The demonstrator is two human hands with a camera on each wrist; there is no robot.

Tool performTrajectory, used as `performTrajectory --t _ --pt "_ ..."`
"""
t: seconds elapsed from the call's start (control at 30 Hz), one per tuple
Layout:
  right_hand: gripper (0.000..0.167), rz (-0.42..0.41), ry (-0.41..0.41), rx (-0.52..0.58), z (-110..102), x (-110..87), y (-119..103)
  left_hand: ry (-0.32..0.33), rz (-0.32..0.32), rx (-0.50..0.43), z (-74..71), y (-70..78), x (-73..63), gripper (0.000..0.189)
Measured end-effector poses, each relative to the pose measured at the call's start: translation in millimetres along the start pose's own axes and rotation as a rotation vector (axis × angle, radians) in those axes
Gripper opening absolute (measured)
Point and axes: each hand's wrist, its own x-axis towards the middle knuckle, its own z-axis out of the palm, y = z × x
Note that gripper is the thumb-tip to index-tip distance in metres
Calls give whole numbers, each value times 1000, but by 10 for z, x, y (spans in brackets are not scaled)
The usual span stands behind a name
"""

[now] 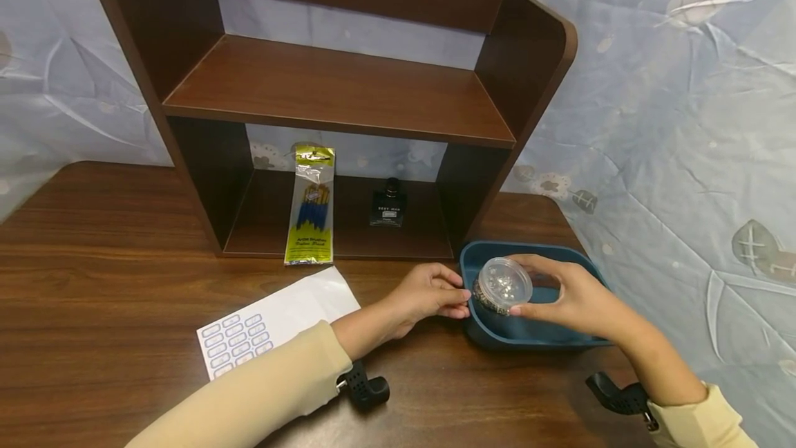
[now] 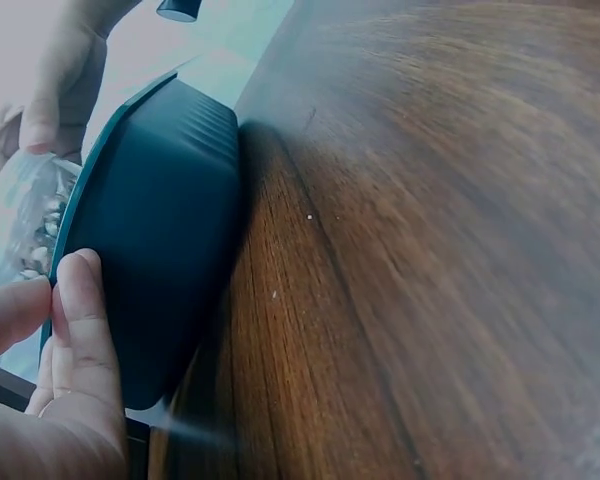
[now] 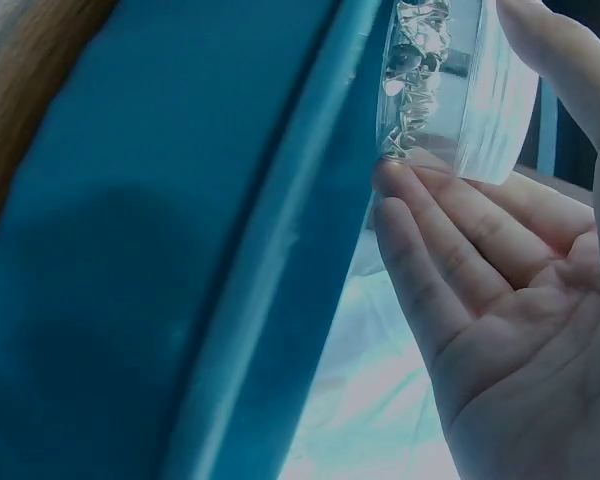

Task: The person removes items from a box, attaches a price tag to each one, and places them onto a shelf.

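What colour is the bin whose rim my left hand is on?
Dark teal-blue; the bin shows best in the head view.

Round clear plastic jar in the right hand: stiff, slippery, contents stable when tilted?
The round clear plastic jar is probably stiff: no dent shows where the right hand grips it. Its smooth, glossy wall may slip. The small shiny bits leave clear space inside, so they could shift when tilted.

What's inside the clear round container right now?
Inside the clear container, small shiny pieces are visible; exactly what they are, I can't tell. The right hand covers part of its side, so anything directly behind there is hidden.
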Motion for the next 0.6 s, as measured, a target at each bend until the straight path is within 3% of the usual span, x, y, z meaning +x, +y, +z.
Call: performTrajectory --t 0.27,0.6 --pt "65 -70 34 54 11 60 -204 -3 22 -10 -78 3 -33 25" --pt "67 -143 33 77 127 131 -464 27 65 90 -334 103 -142 22"
